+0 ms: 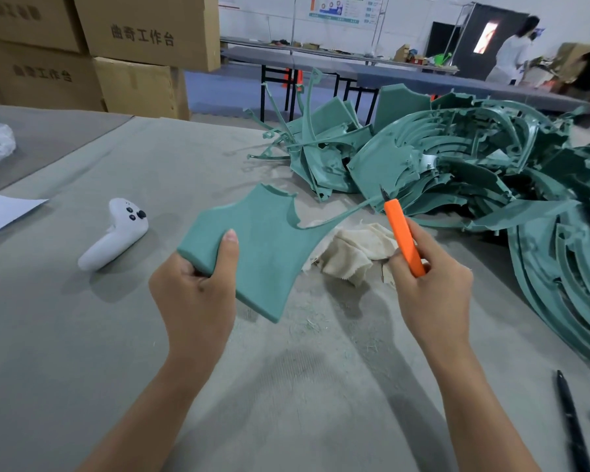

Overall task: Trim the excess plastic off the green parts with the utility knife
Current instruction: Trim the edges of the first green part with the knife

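Grey table, left hand pinching green part, right hand gripping knife (cartons behind)

This is a factory workshop: large printed cardboard boxes stand stacked at the far left of a wide tabletop covered in grey cloth, and a big heap of green plastic parts with ragged edges lies piled on its right side. Hand-finishing work shows in the orange utility knife, the flat green part with a thin strip hanging from its edge, and fine shavings scattered on the cloth. Behind, long tables on black legs carry small clutter, printed charts hang on the white wall, and a person in white stands at the far end.
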A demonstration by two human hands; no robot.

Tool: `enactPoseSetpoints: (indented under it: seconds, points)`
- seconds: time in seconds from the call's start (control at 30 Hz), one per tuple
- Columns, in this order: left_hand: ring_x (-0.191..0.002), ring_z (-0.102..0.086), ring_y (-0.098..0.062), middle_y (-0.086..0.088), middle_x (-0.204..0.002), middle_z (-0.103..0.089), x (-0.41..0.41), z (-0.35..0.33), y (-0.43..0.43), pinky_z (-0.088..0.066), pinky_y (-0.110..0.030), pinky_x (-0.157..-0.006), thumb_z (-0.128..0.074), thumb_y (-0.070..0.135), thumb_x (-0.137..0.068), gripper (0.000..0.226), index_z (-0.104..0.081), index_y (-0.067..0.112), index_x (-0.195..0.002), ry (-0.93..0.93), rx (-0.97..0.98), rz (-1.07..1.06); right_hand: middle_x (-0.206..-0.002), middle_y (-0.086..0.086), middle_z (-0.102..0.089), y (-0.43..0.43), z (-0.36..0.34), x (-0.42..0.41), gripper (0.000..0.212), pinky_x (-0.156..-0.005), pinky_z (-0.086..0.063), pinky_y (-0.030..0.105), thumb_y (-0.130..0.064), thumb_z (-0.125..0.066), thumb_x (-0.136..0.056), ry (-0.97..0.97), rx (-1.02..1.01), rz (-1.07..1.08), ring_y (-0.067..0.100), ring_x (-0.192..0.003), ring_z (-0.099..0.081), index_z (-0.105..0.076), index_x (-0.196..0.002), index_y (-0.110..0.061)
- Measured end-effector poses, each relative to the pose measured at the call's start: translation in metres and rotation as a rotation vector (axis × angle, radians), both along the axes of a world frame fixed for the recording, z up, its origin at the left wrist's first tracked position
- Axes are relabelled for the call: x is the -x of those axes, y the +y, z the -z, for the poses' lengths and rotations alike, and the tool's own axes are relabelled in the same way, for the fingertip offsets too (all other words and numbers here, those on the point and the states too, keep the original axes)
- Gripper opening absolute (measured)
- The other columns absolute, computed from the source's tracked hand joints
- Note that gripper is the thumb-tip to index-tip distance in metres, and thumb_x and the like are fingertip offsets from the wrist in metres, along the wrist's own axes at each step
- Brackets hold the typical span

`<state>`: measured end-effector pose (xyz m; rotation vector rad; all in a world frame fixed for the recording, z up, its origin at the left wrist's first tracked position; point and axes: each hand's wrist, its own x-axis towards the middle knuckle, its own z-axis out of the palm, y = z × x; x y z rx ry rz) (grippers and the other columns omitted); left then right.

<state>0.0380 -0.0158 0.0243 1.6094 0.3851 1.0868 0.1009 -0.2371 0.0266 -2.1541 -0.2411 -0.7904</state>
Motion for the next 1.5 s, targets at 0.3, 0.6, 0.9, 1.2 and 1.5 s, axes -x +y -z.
enactPoseSetpoints:
  seconds: [0.3,0.6,0.9,1.2,1.5]
  points:
    - [-0.055,-0.043,-0.009,-0.016,-0.057,-0.053,0.001,-0.004,-0.003,-0.039,-0.038,-0.052,-0.062,0.041,-0.081,0.056,-0.052,-0.013,-0.066,0.011,0.011,0.008,-0.059,0.001,-0.05,-0.005,0.001,-0.005,0.045,-0.051,-0.035,0.036,-0.011,-0.059,-0.09,-0.01,-0.015,0.084,0.016,-0.05,-0.038,-0.061,-0.134,-0.022]
    - [-0.058,-0.045,-0.011,-0.006,-0.062,-0.052,-0.001,0.0,0.0,-0.04,-0.038,-0.052,-0.062,0.041,-0.081,0.057,-0.053,-0.014,-0.068,-0.015,0.024,0.026,-0.059,0.0,-0.052,-0.004,0.003,-0.002,0.045,-0.05,-0.033,0.03,-0.008,-0.06,-0.089,0.031,0.052,0.041,0.011,-0.05,-0.039,-0.062,-0.132,-0.02]
    - [-0.057,-0.045,-0.007,-0.003,-0.064,-0.052,-0.004,0.002,0.001,-0.038,-0.027,-0.052,-0.063,0.036,-0.085,0.049,-0.054,-0.011,-0.071,-0.056,0.033,0.017,-0.06,0.001,-0.05,0.019,0.011,0.009,0.028,-0.048,-0.033,0.025,-0.012,-0.061,-0.088,0.11,0.06,-0.233,0.011,-0.051,-0.041,-0.07,-0.111,-0.024]
    - [-0.056,-0.045,-0.01,-0.024,-0.061,-0.056,-0.003,0.003,0.003,-0.04,-0.037,-0.052,-0.062,0.037,-0.086,0.053,-0.052,-0.011,-0.066,-0.034,-0.022,0.0,-0.064,-0.005,-0.058,0.025,0.005,0.017,0.043,-0.041,-0.032,0.011,-0.007,-0.061,-0.088,0.096,-0.085,-0.346,0.004,-0.044,-0.042,-0.061,-0.105,-0.046]
    - [-0.051,-0.042,-0.015,-0.023,-0.054,-0.051,0.002,0.002,-0.003,-0.038,-0.043,-0.048,-0.061,0.043,-0.085,0.058,-0.048,-0.008,-0.061,0.001,-0.104,0.031,-0.057,-0.004,-0.043,-0.004,0.008,-0.005,0.019,-0.052,-0.031,0.031,-0.008,-0.059,-0.088,0.082,-0.047,0.029,0.01,-0.054,-0.038,-0.069,-0.1,-0.019]
